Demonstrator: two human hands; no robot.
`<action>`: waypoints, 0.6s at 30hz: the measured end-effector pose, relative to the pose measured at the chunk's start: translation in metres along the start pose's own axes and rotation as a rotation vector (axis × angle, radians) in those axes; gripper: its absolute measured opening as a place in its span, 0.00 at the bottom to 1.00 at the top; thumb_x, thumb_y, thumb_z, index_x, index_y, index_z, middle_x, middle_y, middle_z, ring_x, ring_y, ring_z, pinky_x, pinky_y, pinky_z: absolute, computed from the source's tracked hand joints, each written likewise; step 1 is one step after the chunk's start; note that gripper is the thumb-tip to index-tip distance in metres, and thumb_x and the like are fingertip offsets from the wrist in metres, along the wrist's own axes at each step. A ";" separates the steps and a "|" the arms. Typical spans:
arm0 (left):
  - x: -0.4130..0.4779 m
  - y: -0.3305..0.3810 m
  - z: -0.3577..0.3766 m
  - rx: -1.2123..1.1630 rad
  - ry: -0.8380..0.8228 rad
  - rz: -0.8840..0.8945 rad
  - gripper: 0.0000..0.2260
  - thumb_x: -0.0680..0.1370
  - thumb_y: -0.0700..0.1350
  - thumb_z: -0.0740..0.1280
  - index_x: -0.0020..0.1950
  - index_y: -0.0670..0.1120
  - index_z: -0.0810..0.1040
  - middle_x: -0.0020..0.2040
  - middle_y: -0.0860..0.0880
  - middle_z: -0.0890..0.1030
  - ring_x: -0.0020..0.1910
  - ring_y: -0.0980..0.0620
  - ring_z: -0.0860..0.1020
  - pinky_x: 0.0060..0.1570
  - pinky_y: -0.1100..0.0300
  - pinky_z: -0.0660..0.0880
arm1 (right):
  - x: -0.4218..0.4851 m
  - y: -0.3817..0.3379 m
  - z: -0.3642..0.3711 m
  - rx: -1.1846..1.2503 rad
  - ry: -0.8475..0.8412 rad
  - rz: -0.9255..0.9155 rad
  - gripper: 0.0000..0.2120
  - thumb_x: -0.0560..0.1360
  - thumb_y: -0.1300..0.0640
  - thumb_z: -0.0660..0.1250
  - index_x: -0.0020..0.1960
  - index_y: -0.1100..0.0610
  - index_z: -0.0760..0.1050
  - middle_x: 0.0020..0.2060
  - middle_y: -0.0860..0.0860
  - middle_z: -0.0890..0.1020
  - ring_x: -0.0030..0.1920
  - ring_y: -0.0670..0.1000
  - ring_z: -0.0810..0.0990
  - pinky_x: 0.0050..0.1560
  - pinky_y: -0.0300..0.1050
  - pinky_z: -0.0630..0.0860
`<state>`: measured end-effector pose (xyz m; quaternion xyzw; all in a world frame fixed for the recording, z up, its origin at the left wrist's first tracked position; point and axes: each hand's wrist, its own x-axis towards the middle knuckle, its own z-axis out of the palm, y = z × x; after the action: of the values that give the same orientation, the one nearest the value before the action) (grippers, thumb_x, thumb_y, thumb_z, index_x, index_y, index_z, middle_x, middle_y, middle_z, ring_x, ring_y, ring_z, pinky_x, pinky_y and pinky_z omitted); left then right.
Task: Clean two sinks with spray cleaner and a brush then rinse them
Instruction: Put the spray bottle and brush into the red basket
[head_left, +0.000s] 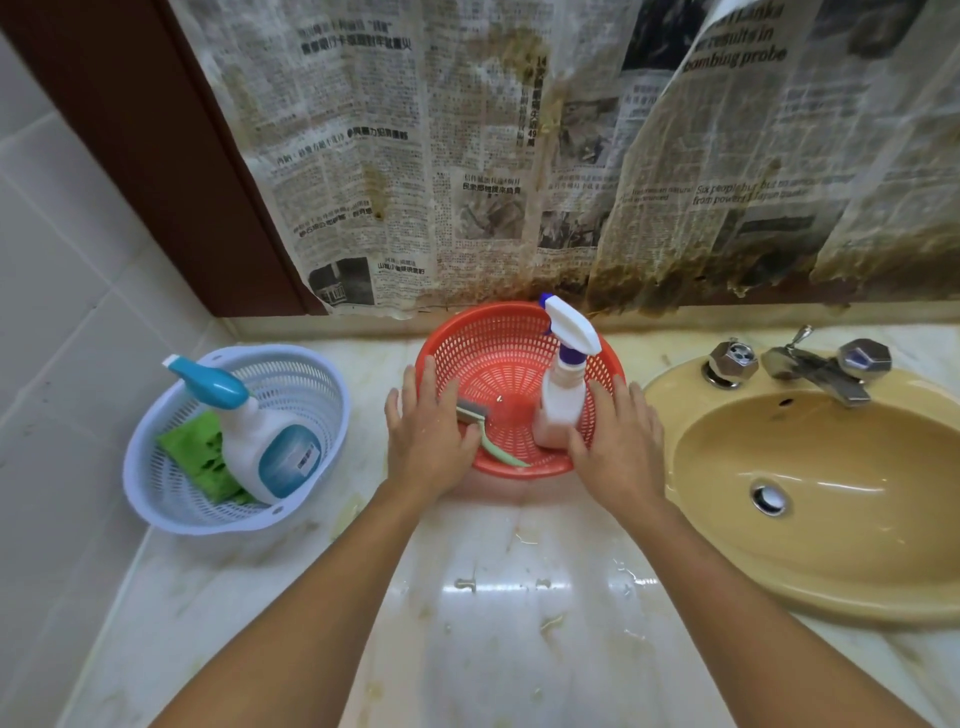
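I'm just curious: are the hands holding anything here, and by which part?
Nothing is gripped. The left hand and right hand lie with straight fingers against opposite sides of the red basket, at its rim.

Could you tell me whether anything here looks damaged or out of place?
The printed newspaper sheets covering the wall are stained brown along the bottom, and one curls away at upper right. On the glossy marble counter beside the tan oval sink lie pale scraps.

Only readable stuff is on the stained newspaper (467, 156) across the top. The English headline at upper right says "results in bombing probe", a lower line starts "Six people", and the left side is Chinese print. The label on the blue-capped bottle (260, 447) at lower left is too blurry.
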<state>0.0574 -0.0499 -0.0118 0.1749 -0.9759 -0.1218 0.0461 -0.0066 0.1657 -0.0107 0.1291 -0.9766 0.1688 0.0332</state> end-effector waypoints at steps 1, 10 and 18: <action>0.000 -0.003 0.002 -0.005 -0.039 -0.024 0.31 0.80 0.58 0.62 0.80 0.50 0.59 0.83 0.44 0.46 0.82 0.43 0.43 0.78 0.42 0.42 | -0.003 0.004 0.001 -0.033 -0.053 0.006 0.29 0.80 0.45 0.61 0.78 0.52 0.60 0.79 0.55 0.58 0.80 0.58 0.51 0.78 0.58 0.50; -0.028 -0.006 0.008 0.025 -0.045 0.005 0.29 0.80 0.58 0.61 0.79 0.51 0.61 0.83 0.45 0.53 0.82 0.43 0.45 0.76 0.44 0.35 | -0.019 0.019 -0.004 0.022 -0.105 -0.008 0.28 0.78 0.45 0.64 0.75 0.53 0.65 0.80 0.55 0.56 0.80 0.59 0.49 0.78 0.59 0.43; 0.017 0.032 -0.002 0.271 -0.163 0.066 0.13 0.80 0.55 0.63 0.56 0.51 0.83 0.51 0.51 0.85 0.53 0.48 0.81 0.66 0.50 0.64 | -0.015 -0.003 -0.001 0.267 0.072 0.011 0.31 0.76 0.46 0.67 0.75 0.54 0.63 0.73 0.51 0.69 0.78 0.55 0.59 0.78 0.58 0.49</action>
<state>0.0309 -0.0272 -0.0010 0.1367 -0.9892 -0.0011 -0.0533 0.0084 0.1673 -0.0104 0.1208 -0.9443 0.3022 0.0496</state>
